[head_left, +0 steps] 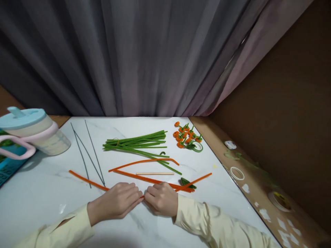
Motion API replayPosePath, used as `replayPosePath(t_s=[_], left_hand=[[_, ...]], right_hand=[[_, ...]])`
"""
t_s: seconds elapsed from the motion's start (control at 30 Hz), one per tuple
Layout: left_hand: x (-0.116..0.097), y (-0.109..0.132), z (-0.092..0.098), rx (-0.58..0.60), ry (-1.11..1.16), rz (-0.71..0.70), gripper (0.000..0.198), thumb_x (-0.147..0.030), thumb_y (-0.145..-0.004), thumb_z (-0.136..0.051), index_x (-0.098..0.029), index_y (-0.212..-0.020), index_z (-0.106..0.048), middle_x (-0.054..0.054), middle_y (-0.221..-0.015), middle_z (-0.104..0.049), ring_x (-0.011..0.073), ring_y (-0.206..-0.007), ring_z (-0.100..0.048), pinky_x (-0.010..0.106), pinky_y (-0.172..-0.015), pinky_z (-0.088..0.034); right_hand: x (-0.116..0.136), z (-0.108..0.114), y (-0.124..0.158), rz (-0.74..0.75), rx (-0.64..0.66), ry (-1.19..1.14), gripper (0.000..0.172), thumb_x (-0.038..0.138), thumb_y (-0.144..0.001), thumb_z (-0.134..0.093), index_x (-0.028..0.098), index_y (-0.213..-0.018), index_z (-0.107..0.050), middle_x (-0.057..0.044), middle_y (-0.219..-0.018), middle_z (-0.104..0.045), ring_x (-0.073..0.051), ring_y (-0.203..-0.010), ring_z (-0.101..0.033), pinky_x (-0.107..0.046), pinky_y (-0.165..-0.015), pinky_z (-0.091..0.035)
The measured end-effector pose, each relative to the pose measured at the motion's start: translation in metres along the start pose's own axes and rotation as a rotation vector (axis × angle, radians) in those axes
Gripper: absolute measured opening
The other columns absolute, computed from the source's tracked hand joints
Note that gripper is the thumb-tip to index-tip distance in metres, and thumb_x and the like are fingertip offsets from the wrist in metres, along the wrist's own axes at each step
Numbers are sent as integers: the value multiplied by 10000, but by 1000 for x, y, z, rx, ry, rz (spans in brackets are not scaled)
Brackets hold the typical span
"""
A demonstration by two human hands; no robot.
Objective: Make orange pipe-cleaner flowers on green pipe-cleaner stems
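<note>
My left hand (117, 200) and my right hand (162, 199) are almost touching above the front of the white board. Both are closed on one orange pipe cleaner (88, 179), whose ends stick out left and right; its middle is mostly hidden by my fingers. Behind my hands lie more orange pipe cleaners (139, 176), one of them bent at its tip (155, 160). A thin wooden stick (155, 173) rests between them. Dark green looped leaves (184, 182) sit by my right hand.
Green pipe cleaners (134, 143) lie bundled mid-board. Small orange pumpkin shapes (184, 134) and a green tape roll (198, 147) are at the back right. Thin wires (88, 151) lie left, near a lidded cup (51, 139). A white tape roll (237, 173) stands off the right edge.
</note>
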State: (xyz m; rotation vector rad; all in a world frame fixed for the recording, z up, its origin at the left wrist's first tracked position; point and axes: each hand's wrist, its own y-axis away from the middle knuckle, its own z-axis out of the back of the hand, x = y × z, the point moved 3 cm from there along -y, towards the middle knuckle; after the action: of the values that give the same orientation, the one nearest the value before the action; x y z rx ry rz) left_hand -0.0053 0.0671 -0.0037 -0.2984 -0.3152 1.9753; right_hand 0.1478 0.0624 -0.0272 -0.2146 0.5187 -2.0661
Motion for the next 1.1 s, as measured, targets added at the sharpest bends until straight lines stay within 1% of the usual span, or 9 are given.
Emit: replayPosePath(t_s=[0.13, 0.23, 0.33, 0.47, 0.6, 0.77, 0.87, 1.0, 1.1], left_hand=[[2, 3, -5, -11, -20, -28, 209, -165, -935, -360, -163, -779, -499, -2, -597, -521, 142, -538, -463, 270, -486, -310], [8, 4, -6, -46, 5, 68, 226, -171, -949, -337, -162, -796, -504, -3, -607, -537, 131, -539, -491, 258, -486, -324], [14, 6, -9, -36, 54, 172, 214, -204, -958, -330, -159, -851, -509, -3, -651, -578, 118, -567, -542, 235, -510, -362], [19, 9, -12, 18, 122, 247, 254, -195, -962, -289, -158, -827, -501, -9, -637, -575, 110, -542, -548, 222, -499, -364], [20, 9, -11, 59, 158, 298, 275, -191, -961, -265, -162, -814, -496, -13, -627, -567, 114, -538, -550, 224, -500, -371], [15, 8, -7, 94, 155, 251, 233, -300, -953, -315, -151, -980, -493, 21, -751, -621, 140, -654, -606, 226, -561, -427], [13, 9, -7, 68, 71, 179, 207, -233, -955, -312, -154, -1022, -491, 14, -726, -609, 131, -621, -592, 218, -532, -409], [12, 10, -6, 32, -74, 83, 245, -98, -928, -287, -155, -1019, -506, 0, -662, -568, 120, -547, -540, 215, -460, -354], [12, 9, 0, 35, -143, 66, 260, -72, -915, -290, -154, -1061, -489, -4, -644, -557, 121, -532, -524, 212, -445, -356]], right_hand=[[-4, 0, -1, -91, -28, -14, 296, 258, -940, -337, 170, -690, -471, 24, -576, -522, -100, -468, -447, -286, -455, -181], [-9, 1, -3, -151, -43, 9, 339, 313, -958, -345, 167, -680, -473, 23, -556, -521, -97, -460, -444, -288, -464, -182], [-16, 2, -4, -169, -45, 7, 280, 293, -941, -397, 162, -717, -503, 21, -559, -530, -103, -473, -447, -289, -473, -197], [-22, 10, -4, -102, -100, -12, 115, 161, -864, -437, 142, -847, -550, 0, -593, -543, -130, -553, -461, -285, -524, -255], [-27, 22, -4, -99, -131, -79, 159, 175, -779, -403, 146, -810, -556, -25, -598, -532, -153, -564, -437, -293, -516, -247], [-46, 35, -12, -325, 69, -188, 268, 216, -862, -308, 156, -753, -545, -18, -608, -542, -127, -534, -467, -267, -508, -274], [-58, 35, -20, -431, 247, -149, 243, 268, -905, -377, 165, -786, -563, -17, -712, -598, -112, -572, -518, -240, -504, -270], [-69, 25, -34, -330, 445, -212, 208, 378, -861, -536, 181, -872, -602, -33, -865, -633, -126, -677, -582, -218, -523, -299], [-79, 29, -44, -263, 483, -245, 313, 478, -861, -506, 186, -843, -616, -30, -769, -643, -133, -648, -586, -217, -515, -300]])
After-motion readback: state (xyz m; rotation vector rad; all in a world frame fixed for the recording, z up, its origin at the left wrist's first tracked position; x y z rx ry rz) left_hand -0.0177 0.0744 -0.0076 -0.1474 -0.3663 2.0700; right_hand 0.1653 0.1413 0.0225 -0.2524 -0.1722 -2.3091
